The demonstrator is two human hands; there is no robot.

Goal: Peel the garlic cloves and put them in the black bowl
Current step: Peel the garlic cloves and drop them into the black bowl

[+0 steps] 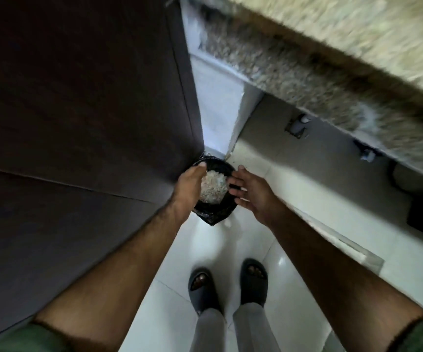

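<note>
I look straight down at a black bag-lined bin [214, 215] on the floor, in the corner by a dark door. A pale heap of garlic skins [213, 188] shows in its mouth. My left hand [189, 189] hangs over the bin's left rim with its back to the camera, against the heap. Its fingers are hidden. My right hand [249, 193] is at the right rim, fingers straight and spread, the tips near the heap. No garlic cloves and no black bowl are in view.
A dark door [78, 123] fills the left. A speckled stone counter [332, 80], blurred, juts over the upper right. Below are a white tiled floor [230, 250] and my feet in dark slippers [204, 288].
</note>
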